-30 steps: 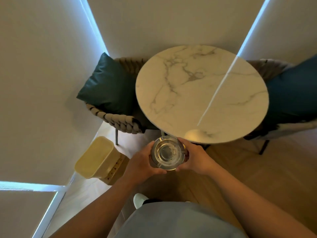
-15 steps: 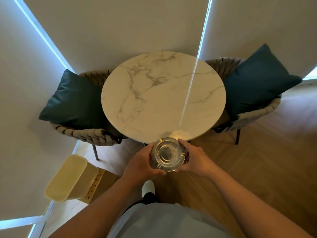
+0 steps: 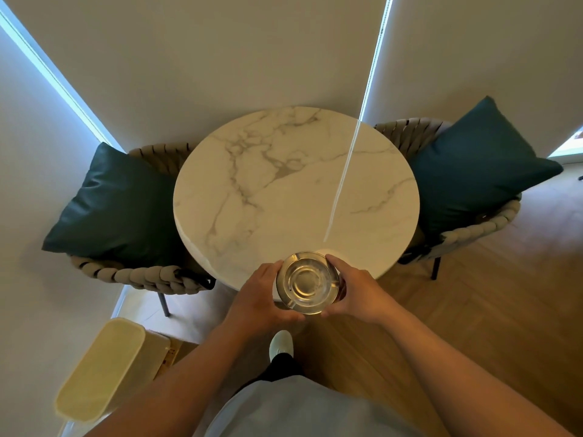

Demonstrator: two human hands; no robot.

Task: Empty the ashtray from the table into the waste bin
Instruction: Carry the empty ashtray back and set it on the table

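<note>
Both hands, the left hand (image 3: 263, 299) and right hand (image 3: 358, 293), cup the round clear-glass ashtray (image 3: 307, 282) level at the near edge of the round marble table (image 3: 284, 190) (apparently empty), likely steadying it; the cream plastic waste bin (image 3: 104, 367) stands lower left.

The round table (image 3: 296, 197) stands ahead of the person, with a wall behind it; a chair (image 3: 148, 275) sits at its left and another chair (image 3: 473, 234) at its right, each with a cushion on the seat, the left cushion (image 3: 116, 206) and the right cushion (image 3: 476, 165); the ashtray (image 3: 308, 282) is held over the table's near edge, the left hand (image 3: 262, 298) on its left side and the right hand (image 3: 356, 291) on its right; the waste bin (image 3: 104, 367) stands on the floor to the lower left, nearer than the left chair; a shoe (image 3: 281, 344) shows below the ashtray
</note>
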